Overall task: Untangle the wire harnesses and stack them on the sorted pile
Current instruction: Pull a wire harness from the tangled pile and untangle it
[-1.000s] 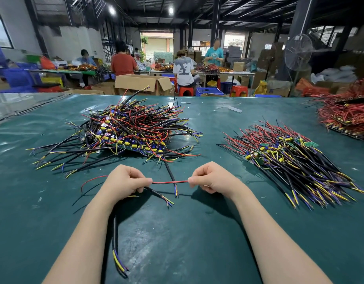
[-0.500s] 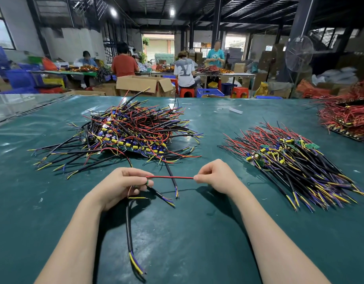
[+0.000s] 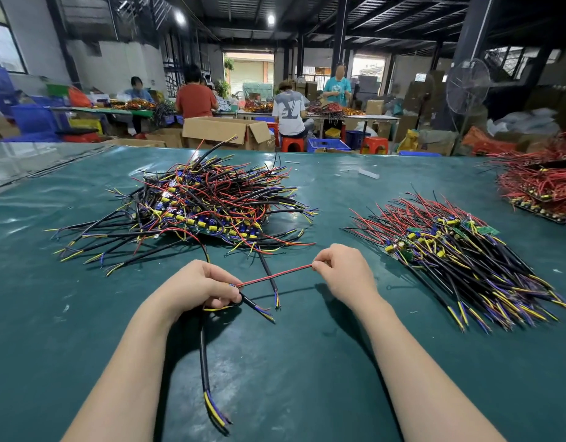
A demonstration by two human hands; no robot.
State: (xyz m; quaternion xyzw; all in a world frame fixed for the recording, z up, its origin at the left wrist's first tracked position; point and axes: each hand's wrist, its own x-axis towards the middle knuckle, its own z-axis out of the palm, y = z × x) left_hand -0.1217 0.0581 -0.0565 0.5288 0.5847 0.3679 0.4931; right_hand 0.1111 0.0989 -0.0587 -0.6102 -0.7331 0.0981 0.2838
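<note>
Wire harness (image 3: 275, 275) is held between both hands, above the near middle of the green table (image 3: 307, 378). Its thin red wire is stretched almost straight from one hand to the other and rises a little toward the right. The left hand (image 3: 198, 288) has its fingers curled around the thick end of the harness, where the wires meet. From this hand a black cable (image 3: 205, 362) hangs toward the near edge, and its yellow and blue ends are spread on the table. A second, shorter black cable comes out of the same fist to the right. The right hand (image 3: 345, 275) pinches the other end of the red wire between thumb and forefinger, and its other fingers are curled in.

Just beyond the left hand lies the tangled pile (image 3: 208, 205), with wires pointing in all directions. One black cable from it crosses the stretched red wire. To the right of the right hand lies the sorted pile (image 3: 460, 260), where the harnesses lie side by side. At the far right edge there is a heap of red wires (image 3: 543, 186). Behind the table, people work at other tables, beside an open cardboard box (image 3: 224, 130).
</note>
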